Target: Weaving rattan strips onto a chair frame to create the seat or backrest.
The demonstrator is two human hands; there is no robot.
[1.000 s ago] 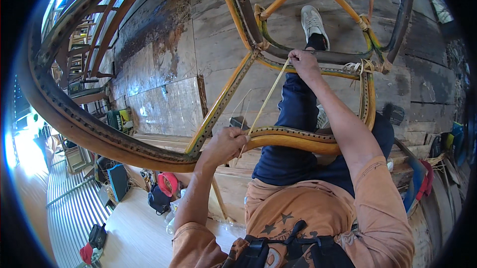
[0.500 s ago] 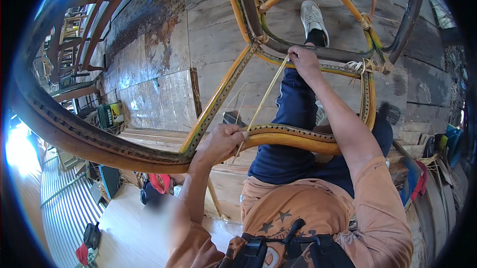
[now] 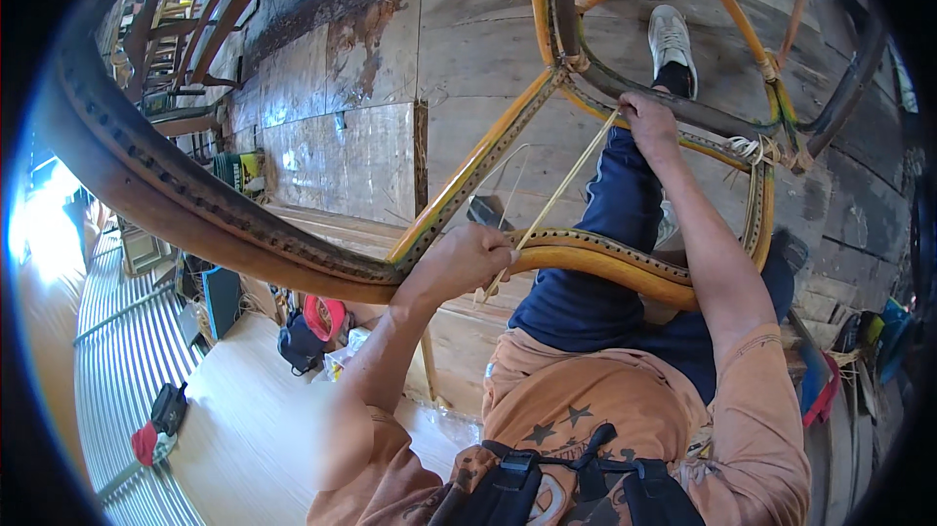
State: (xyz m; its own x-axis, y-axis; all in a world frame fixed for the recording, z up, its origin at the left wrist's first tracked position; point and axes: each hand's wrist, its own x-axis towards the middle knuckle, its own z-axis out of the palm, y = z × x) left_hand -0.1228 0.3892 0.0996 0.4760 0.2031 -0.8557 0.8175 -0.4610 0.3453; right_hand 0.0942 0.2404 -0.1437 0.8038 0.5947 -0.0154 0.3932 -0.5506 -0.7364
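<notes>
A rattan chair frame (image 3: 480, 173) lies across my lap, its yellow-brown rails lined with rows of small holes. Pale cane strands (image 3: 574, 184) run taut between the near curved rail and the far rail. At the near rail, my left hand (image 3: 468, 264) has its thumb and fingers closed on the strand's lower end, with a short tail below. By the far rail, my right hand (image 3: 648, 122) pinches the upper end; its fingertips are partly hidden. A thinner loose strand (image 3: 509, 175) loops up left of the taut ones.
Dark chair frames (image 3: 185, 48) are stacked at far left. A green container (image 3: 240, 172) sits on the plank floor. Below left are a red cap (image 3: 323, 317) and a dark bag (image 3: 300, 343). My outstretched shoe (image 3: 671, 36) rests beyond the frame.
The whole view has shifted, so the frame, floor and hands appear farther right. Both hands keep their hold on the strand at the two rails, with little other visible difference.
</notes>
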